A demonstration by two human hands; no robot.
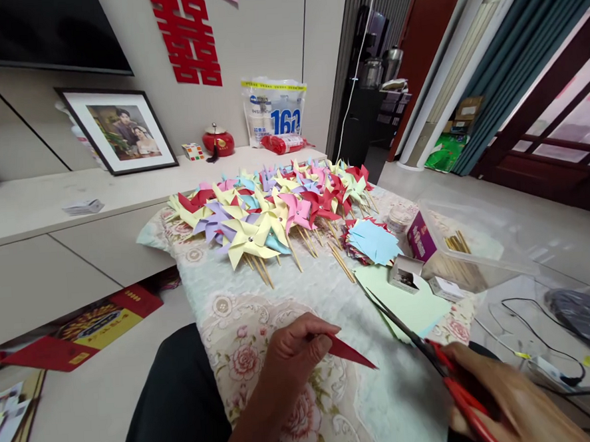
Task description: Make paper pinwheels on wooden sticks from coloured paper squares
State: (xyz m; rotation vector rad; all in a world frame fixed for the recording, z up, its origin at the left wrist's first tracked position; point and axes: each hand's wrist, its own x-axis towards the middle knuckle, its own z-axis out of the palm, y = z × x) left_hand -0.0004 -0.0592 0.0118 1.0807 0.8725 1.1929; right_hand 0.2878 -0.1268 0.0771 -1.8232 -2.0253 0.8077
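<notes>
— Two hands show along the bottom edge of the frame. What does each one have?

— At bottom centre the left hand (296, 354) pinches a folded piece of red paper (350, 352), fingers closed on its near end, the point aimed right. At bottom right the right hand (505, 395) is wrapped around the red handles of the scissors (422, 343). The dark blades reach up and left over the floral tablecloth (241, 317), and I cannot tell whether they stand parted or together.

— What could go wrong?

— I judge the blade tips sit near the left fingers, so a quick snip might nick them. The paper is thin and held by one end only, so it could bend away from the blades and give a crooked cut. A sweep of the forearm might also scatter the pile of pinwheels (274, 212) at the centre of the frame.

— And the containers?

— Right of centre, a clear plastic box (469, 250) holds wooden sticks (457, 242). Just left of it a small open cardboard box (404, 275) shows something dark inside, too small to name. A purple box (420, 237) stands touching the clear one, contents hidden. A stack of blue paper squares (373, 241) and a green sheet (410, 300) lie loose beside them.
</notes>
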